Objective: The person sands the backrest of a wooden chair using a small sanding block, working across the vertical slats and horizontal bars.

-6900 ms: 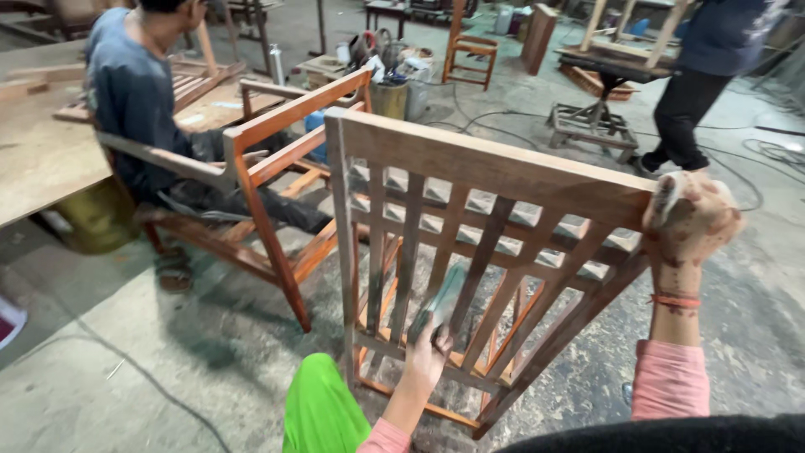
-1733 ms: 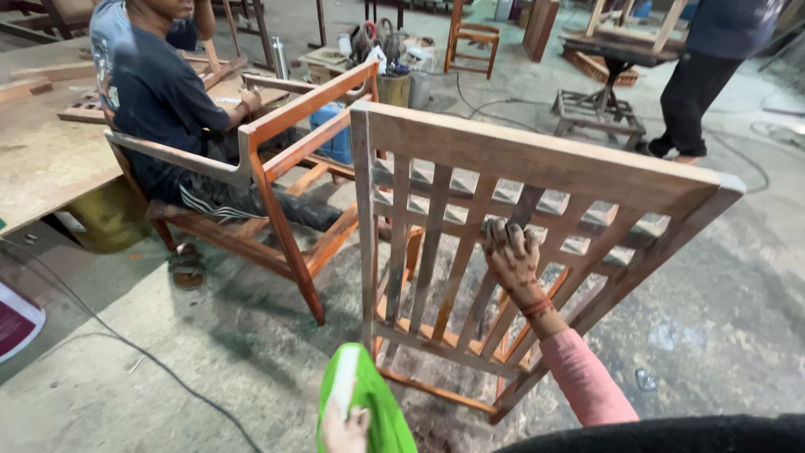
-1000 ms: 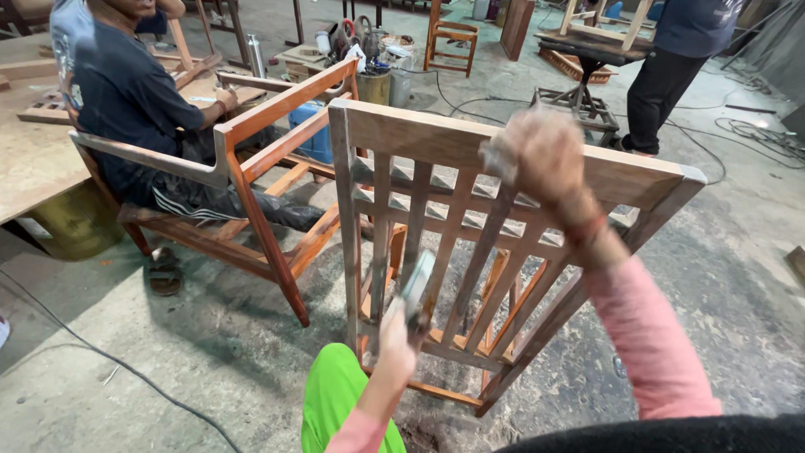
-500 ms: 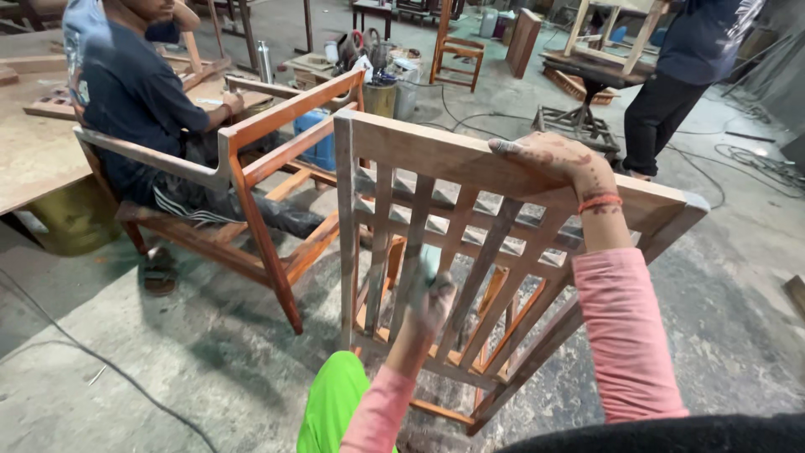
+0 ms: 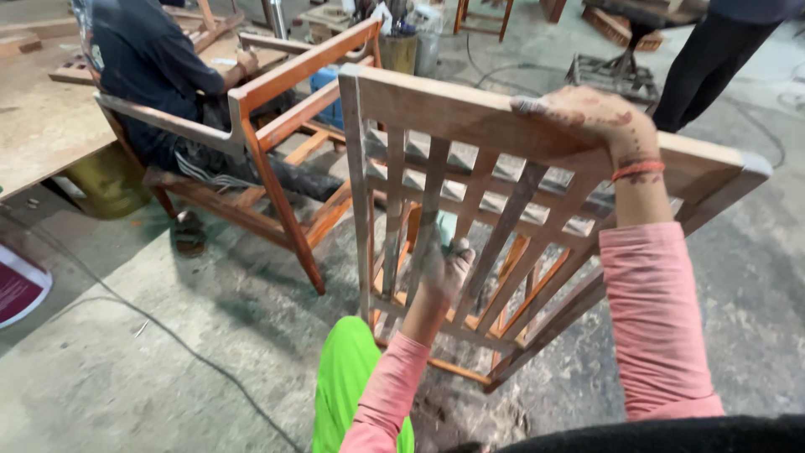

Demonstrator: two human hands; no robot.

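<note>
A slatted wooden chair-back frame (image 5: 436,105) stands tilted on the floor in front of me. My right hand (image 5: 587,117) grips its top rail from above. Lower down, my left hand (image 5: 444,268) presses a small greenish sanding pad (image 5: 449,231) against one of the upright slats (image 5: 428,201), fingers curled round pad and slat. Pink sleeves cover both my arms, and my green-clad knee (image 5: 348,377) sits just below the left hand.
A person in dark clothes (image 5: 159,67) sits on a wooden armchair frame (image 5: 277,92) to the left. Another person's dark legs (image 5: 713,59) stand at the back right. A workbench (image 5: 42,126) is at far left, a black cable (image 5: 168,335) crosses the concrete floor.
My right hand came up from the slats and took hold of the top rail. My left hand rose from my knee to a slat with the pad.
</note>
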